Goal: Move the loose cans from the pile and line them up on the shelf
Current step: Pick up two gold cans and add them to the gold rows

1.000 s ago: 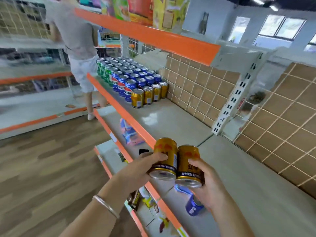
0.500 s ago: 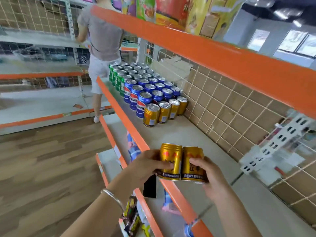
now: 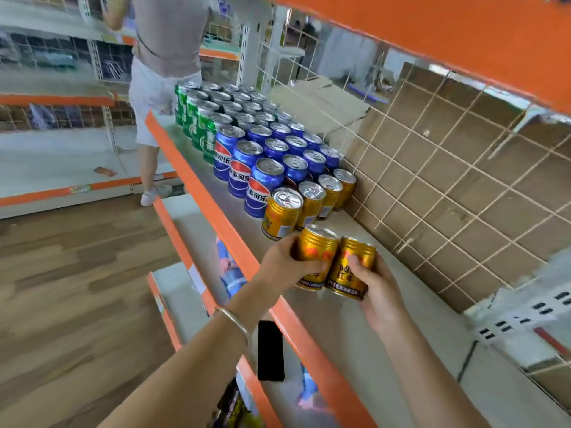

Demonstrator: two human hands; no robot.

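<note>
Two gold cans are held side by side over the grey shelf [image 3: 355, 329]. My left hand [image 3: 285, 265] grips the left gold can [image 3: 315, 251] and my right hand [image 3: 375, 288] grips the right gold can [image 3: 353, 267]. Both cans sit just in front of a row of gold cans [image 3: 309, 202] standing on the shelf. Behind that row stand several blue cans [image 3: 265, 165], then green cans [image 3: 197, 125] further back. The held cans are close to the nearest standing gold can [image 3: 282, 214], almost touching it.
An orange shelf edge [image 3: 228, 233] runs along the front, and another orange shelf [image 3: 448, 32] hangs overhead. A wire grid with cardboard [image 3: 448, 180] backs the shelf. A person [image 3: 163, 72] stands at the far end of the aisle. Lower shelves hold packets [image 3: 231, 273].
Both hands have carried the two gold cans forward along the shelf to the row of standing gold cans. The view has moved closer to the lined-up cans.
</note>
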